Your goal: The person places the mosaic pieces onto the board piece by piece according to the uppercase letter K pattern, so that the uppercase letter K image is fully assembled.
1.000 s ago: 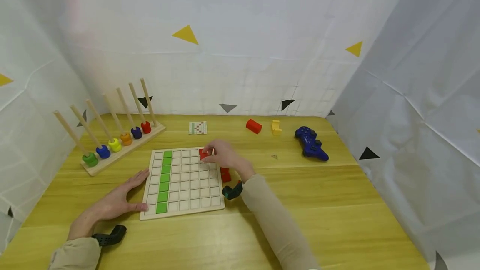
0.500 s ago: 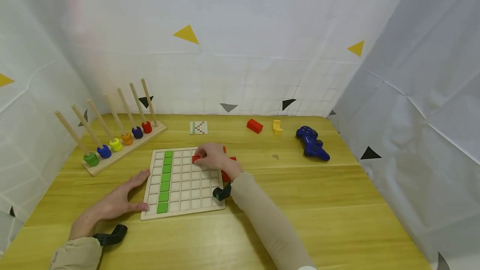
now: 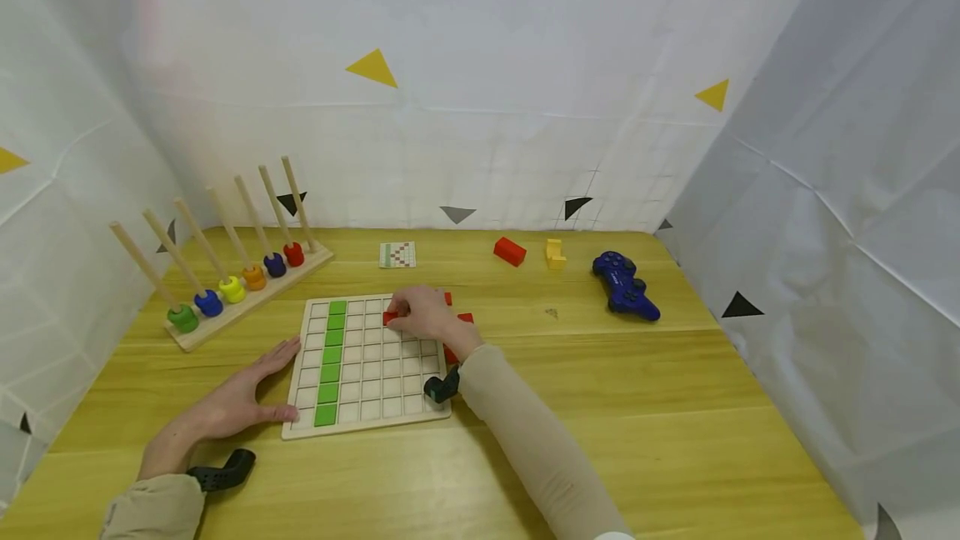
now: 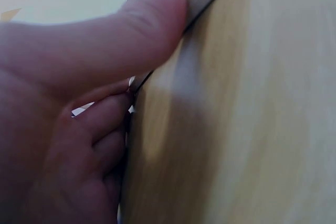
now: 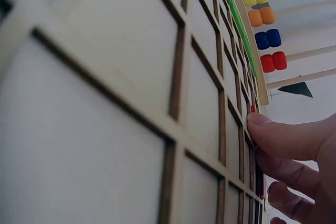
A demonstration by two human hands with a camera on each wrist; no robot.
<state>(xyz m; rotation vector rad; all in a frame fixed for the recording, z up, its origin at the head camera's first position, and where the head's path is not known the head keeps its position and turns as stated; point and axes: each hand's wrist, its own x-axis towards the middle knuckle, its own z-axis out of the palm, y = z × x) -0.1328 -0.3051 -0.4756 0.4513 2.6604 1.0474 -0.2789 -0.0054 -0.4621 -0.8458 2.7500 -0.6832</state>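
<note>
White sheeting [image 3: 525,40] with yellow and black triangles walls in a yellowish wooden surface [image 3: 705,423], and look where the action is: the gridded board [image 3: 371,386], left of centre! Right hand [image 3: 423,313], thumb and finger pinching a red tile [image 3: 389,318] in the second row from the far edge. It sits at the fingertips, on the left side of that hand, so the right is clearly nearer. Long axis? Can't call it, the fingers cover too much; nor whether it lies flat in its square. Over on the left edge, the left hand [image 3: 236,398], fingers extended, thumb on the near corner. Green tiles [image 3: 331,354] fill one column between the two hands. More red tiles [image 3: 450,354] lie at the board's right edge, partly behind the right wrist. Peg rack [image 3: 258,297] back left, blue controller [image 3: 625,286] far right.
</note>
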